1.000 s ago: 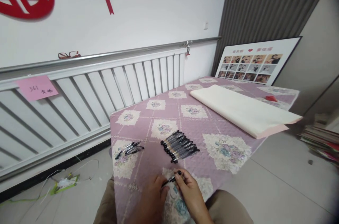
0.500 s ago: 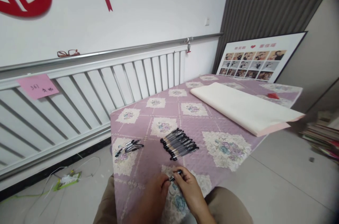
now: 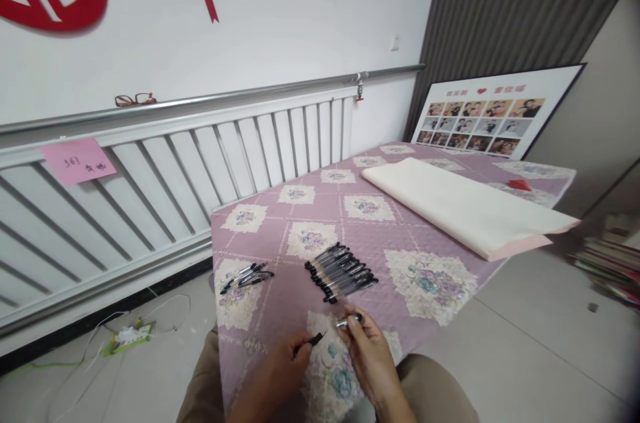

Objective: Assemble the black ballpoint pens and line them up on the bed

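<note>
My left hand [image 3: 289, 361] is closed around an uncapped pen [image 3: 316, 339], its tip pointing up and to the right. In my right hand [image 3: 367, 349], fingers pinch a pen cap [image 3: 342, 323], apart from the pen tip. Just beyond my hands lies a row of capped pens [image 3: 341, 272], side by side with dark grips and clear barrels. A smaller loose group of pens or pen parts [image 3: 249, 276] rests to the left on the tablecloth [image 3: 280, 243]. Most of the held pen's barrel is hidden in my left hand.
A large folded cream sheet [image 3: 460, 203] covers the table's far right, with a small red object [image 3: 519, 184] beyond it. The radiator [image 3: 235, 149] runs along the left edge. A power strip [image 3: 133, 336] with cables sits on the floor.
My hands have moved apart. The cap has come off the pen, baring its tip; my right hand has shifted right with the cap, my left hand slightly left with the pen.
</note>
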`<state>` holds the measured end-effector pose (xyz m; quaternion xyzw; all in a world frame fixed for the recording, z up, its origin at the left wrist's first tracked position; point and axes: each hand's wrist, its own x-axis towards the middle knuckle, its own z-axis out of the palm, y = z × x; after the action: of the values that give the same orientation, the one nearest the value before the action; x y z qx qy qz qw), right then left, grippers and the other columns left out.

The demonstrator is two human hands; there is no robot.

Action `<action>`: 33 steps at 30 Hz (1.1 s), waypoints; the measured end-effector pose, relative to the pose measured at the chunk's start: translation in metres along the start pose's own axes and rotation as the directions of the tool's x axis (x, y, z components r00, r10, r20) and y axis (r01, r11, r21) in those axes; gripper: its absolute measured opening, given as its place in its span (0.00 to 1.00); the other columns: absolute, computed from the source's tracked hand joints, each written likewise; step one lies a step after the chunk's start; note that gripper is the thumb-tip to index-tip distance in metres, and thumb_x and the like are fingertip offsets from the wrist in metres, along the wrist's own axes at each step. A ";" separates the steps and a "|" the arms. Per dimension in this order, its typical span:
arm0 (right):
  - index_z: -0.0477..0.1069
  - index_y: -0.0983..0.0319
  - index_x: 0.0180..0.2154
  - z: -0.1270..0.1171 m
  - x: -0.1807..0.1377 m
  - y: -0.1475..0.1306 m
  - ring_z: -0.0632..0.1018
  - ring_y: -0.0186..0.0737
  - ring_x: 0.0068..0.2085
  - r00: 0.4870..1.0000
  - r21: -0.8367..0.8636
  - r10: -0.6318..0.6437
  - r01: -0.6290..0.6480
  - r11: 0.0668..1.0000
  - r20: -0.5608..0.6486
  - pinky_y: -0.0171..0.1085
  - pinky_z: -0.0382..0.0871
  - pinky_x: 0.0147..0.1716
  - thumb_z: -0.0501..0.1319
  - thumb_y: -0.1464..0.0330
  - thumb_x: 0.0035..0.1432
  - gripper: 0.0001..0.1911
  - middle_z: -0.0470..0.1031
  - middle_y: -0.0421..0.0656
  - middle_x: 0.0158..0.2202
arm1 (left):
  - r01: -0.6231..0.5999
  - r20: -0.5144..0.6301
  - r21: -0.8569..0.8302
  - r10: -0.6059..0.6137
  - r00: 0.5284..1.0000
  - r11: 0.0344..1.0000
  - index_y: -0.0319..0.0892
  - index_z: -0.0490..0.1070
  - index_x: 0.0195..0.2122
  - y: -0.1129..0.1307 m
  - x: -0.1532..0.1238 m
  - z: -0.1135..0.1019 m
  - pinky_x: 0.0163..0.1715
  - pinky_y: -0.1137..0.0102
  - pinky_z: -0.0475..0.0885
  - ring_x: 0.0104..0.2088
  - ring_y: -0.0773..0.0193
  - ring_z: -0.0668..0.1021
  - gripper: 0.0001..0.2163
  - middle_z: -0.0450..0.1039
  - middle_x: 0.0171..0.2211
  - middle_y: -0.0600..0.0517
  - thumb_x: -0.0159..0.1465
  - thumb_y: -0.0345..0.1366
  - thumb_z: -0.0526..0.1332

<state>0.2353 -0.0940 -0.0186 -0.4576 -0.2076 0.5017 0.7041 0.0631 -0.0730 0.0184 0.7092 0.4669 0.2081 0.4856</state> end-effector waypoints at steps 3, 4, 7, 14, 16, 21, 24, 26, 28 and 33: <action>0.73 0.59 0.37 -0.005 0.004 -0.003 0.72 0.37 0.27 0.991 -0.233 -0.122 0.108 0.967 -0.051 0.37 0.69 0.29 0.65 0.53 0.46 0.20 0.73 0.39 0.27 | 0.029 -0.030 0.006 -0.028 0.999 1.000 0.45 0.75 0.41 -0.007 -0.003 -0.007 0.42 0.67 0.69 0.39 0.61 0.76 0.14 0.77 0.37 0.55 0.60 0.35 0.51; 0.74 0.60 0.36 -0.005 0.004 -0.004 0.72 0.38 0.26 0.984 -0.350 -0.174 0.153 0.924 -0.029 0.36 0.68 0.28 0.64 0.53 0.47 0.19 0.73 0.39 0.26 | 0.035 -0.036 0.011 -0.035 0.999 0.999 0.44 0.75 0.41 -0.010 -0.003 -0.008 0.41 0.67 0.69 0.39 0.61 0.76 0.14 0.77 0.36 0.55 0.60 0.35 0.51; 0.75 0.60 0.33 -0.001 0.001 -0.002 0.73 0.41 0.30 0.940 -0.589 -0.318 0.326 0.740 0.121 0.38 0.69 0.31 0.63 0.58 0.50 0.13 0.74 0.43 0.29 | 0.048 -0.065 0.046 -0.045 0.997 0.998 0.44 0.75 0.40 -0.017 -0.005 -0.009 0.39 0.68 0.69 0.37 0.62 0.76 0.13 0.77 0.35 0.55 0.60 0.34 0.52; 0.74 0.58 0.37 0.008 0.001 0.010 0.75 0.47 0.45 0.821 -0.660 -0.375 0.570 0.490 0.430 0.45 0.68 0.47 0.58 0.64 0.56 0.09 0.76 0.48 0.41 | -0.076 -0.134 0.264 0.115 0.984 0.961 0.46 0.75 0.40 -0.021 -0.007 -0.008 0.45 0.66 0.66 0.42 0.61 0.74 0.12 0.74 0.39 0.52 0.60 0.32 0.54; 0.74 0.58 0.39 0.007 0.000 0.009 0.74 0.46 0.46 0.810 -0.660 -0.375 0.585 0.471 0.451 0.45 0.67 0.48 0.56 0.63 0.59 0.10 0.76 0.48 0.43 | -0.093 -0.140 0.349 0.150 0.979 0.933 0.46 0.75 0.40 -0.020 -0.007 -0.009 0.45 0.65 0.66 0.41 0.60 0.73 0.12 0.74 0.38 0.51 0.60 0.31 0.54; 0.70 0.57 0.28 0.006 -0.009 0.002 0.73 0.42 0.33 0.835 -0.716 -0.402 0.536 0.447 0.375 0.39 0.67 0.34 0.53 0.59 0.62 0.14 0.72 0.43 0.28 | -0.099 -0.169 0.486 0.205 0.964 0.869 0.46 0.74 0.39 -0.018 -0.006 -0.008 0.44 0.62 0.65 0.41 0.58 0.72 0.12 0.73 0.38 0.49 0.60 0.29 0.53; 0.67 0.57 0.23 0.010 -0.013 0.001 0.71 0.41 0.30 0.825 -0.728 -0.369 0.557 0.399 0.428 0.38 0.64 0.31 0.52 0.59 0.62 0.18 0.70 0.42 0.25 | -0.117 -0.174 0.523 0.240 0.955 0.844 0.46 0.74 0.39 -0.016 -0.008 -0.006 0.43 0.61 0.65 0.42 0.57 0.72 0.12 0.73 0.38 0.49 0.61 0.29 0.53; 0.67 0.57 0.23 0.013 -0.015 0.003 0.71 0.41 0.29 0.814 -0.717 -0.329 0.578 0.390 0.478 0.38 0.63 0.30 0.51 0.59 0.63 0.19 0.70 0.41 0.24 | -0.139 -0.169 0.530 0.265 0.949 0.837 0.46 0.74 0.40 -0.014 -0.009 -0.005 0.43 0.61 0.65 0.42 0.57 0.72 0.12 0.73 0.39 0.49 0.61 0.30 0.53; 0.67 0.57 0.22 0.016 -0.016 0.007 0.70 0.40 0.29 0.807 -0.694 -0.305 0.590 0.412 0.505 0.37 0.61 0.28 0.51 0.59 0.63 0.19 0.69 0.41 0.24 | -0.156 -0.165 0.530 0.282 0.945 0.833 0.47 0.74 0.41 -0.013 -0.010 -0.004 0.44 0.62 0.65 0.42 0.57 0.72 0.12 0.73 0.39 0.49 0.62 0.30 0.53; 0.67 0.57 0.22 0.017 -0.017 0.012 0.70 0.39 0.28 0.810 -0.655 -0.262 0.581 0.484 0.525 0.36 0.60 0.28 0.50 0.61 0.64 0.19 0.68 0.39 0.23 | -0.156 -0.150 0.516 0.268 0.952 0.842 0.48 0.74 0.41 -0.012 -0.010 -0.003 0.44 0.63 0.65 0.42 0.57 0.72 0.10 0.73 0.40 0.49 0.62 0.32 0.55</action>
<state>0.2092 -0.1009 -0.0178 -0.5545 -0.6380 0.2371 0.4787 0.0504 -0.0791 0.0109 0.8307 0.4729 0.2089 0.2063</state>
